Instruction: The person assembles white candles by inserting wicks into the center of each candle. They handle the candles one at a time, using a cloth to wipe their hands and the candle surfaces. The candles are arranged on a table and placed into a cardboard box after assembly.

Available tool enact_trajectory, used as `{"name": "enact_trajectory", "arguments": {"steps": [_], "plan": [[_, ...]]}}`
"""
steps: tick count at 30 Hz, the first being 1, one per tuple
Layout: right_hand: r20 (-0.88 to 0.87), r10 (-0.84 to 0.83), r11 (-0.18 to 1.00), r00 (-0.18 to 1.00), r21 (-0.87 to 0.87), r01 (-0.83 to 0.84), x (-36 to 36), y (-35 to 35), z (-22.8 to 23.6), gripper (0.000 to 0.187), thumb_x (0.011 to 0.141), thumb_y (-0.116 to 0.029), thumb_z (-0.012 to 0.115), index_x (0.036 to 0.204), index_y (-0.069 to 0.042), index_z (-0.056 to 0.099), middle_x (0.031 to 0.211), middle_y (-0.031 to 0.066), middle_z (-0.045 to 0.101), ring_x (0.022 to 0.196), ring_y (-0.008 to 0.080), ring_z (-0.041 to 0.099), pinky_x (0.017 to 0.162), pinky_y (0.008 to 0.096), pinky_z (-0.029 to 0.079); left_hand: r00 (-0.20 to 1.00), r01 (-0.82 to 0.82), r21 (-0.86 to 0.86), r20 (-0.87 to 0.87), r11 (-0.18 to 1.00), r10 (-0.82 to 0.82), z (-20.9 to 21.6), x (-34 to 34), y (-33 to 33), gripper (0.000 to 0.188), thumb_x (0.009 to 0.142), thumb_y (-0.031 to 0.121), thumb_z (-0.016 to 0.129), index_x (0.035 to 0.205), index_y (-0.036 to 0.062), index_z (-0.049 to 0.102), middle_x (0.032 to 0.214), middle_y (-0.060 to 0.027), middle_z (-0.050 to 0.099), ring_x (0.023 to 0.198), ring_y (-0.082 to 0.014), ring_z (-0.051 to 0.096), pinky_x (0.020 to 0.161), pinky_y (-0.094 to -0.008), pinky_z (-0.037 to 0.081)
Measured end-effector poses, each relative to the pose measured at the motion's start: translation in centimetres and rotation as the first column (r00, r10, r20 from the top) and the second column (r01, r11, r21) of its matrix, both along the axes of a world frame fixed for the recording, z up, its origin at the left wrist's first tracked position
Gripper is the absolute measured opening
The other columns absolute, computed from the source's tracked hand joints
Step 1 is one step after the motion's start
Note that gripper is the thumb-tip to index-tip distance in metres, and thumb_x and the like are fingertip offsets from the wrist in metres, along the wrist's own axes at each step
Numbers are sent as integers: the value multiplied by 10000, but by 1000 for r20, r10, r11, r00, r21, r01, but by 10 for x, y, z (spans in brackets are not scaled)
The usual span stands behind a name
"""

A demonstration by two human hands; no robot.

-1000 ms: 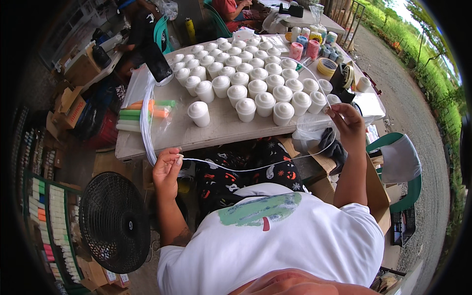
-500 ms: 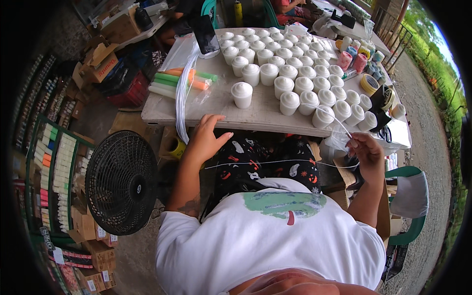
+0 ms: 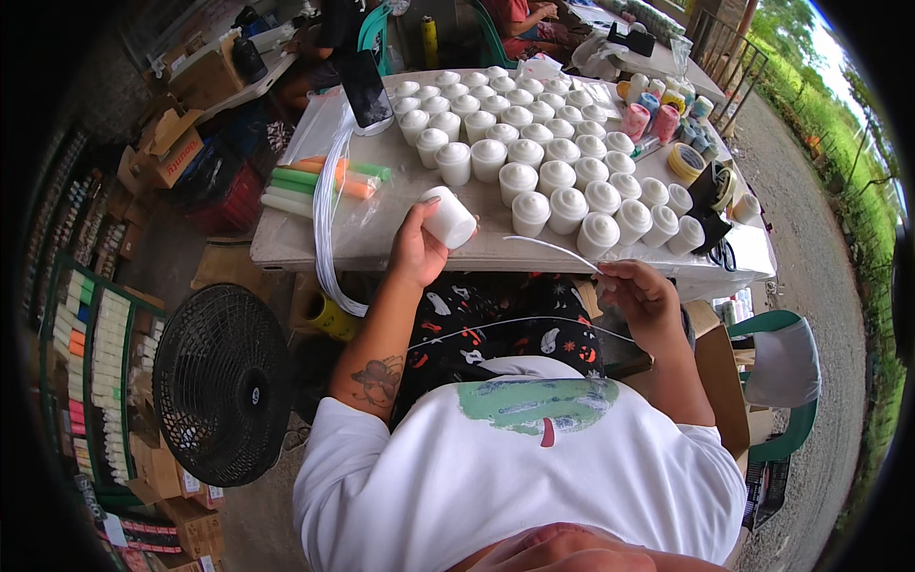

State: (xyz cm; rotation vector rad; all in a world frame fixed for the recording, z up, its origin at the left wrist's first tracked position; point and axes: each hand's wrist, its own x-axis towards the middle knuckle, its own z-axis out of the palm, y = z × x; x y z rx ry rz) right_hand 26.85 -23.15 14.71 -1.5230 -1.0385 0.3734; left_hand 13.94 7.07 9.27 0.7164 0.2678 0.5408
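Observation:
My left hand is wrapped round a white cup over the table's near edge, tilted with its flat end toward me. In my right hand, the thumb and fingers pinch a thin white cord. The cord's short end points left toward the cup, apart from it, while a longer stretch runs across my lap. Rows of similar white cups with domed tops stand upright on the table. A bundle of white cords hangs over the table edge, left of my left hand.
Green, orange and white sticks lie left on the table, near an upright phone. Tape rolls and coloured spools stand at the right. A black fan is at my left. Other people sit beyond the table.
My left hand has taken the nearest left-hand cup from the table and brought it toward me. My right hand has moved left with the cord, its end now lower.

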Motion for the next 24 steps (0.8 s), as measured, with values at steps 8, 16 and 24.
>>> {"name": "enact_trajectory", "arguments": {"steps": [8,16,24], "plan": [[145,-111,992,983,79,100,-17,26,6,257,880,79,590,1115,-12,641,890,61,615,764,105,598,680,217,470,896,289,655,72,698,-438,55,-46,-79,733,665,77,662,1348,11,406,1546,-205,167,1022,-351,631,877,-470,540],[178,-82,996,981,46,75,-29,26,3,217,876,73,597,1078,6,638,874,72,607,690,104,605,609,227,489,926,274,205,208,940,-316,44,-40,-71,434,857,313,616,1170,31,511,1162,-186,538,1001,-323,630,830,-476,560],[92,4,1000,996,23,-6,-36,25,3,218,886,85,575,1082,5,627,866,50,608,668,78,581,581,212,478,988,50,448,106,892,-109,45,-35,-65,337,972,154,522,1295,55,523,1242,-160,564,974,-272,651,788,-398,578]]}}
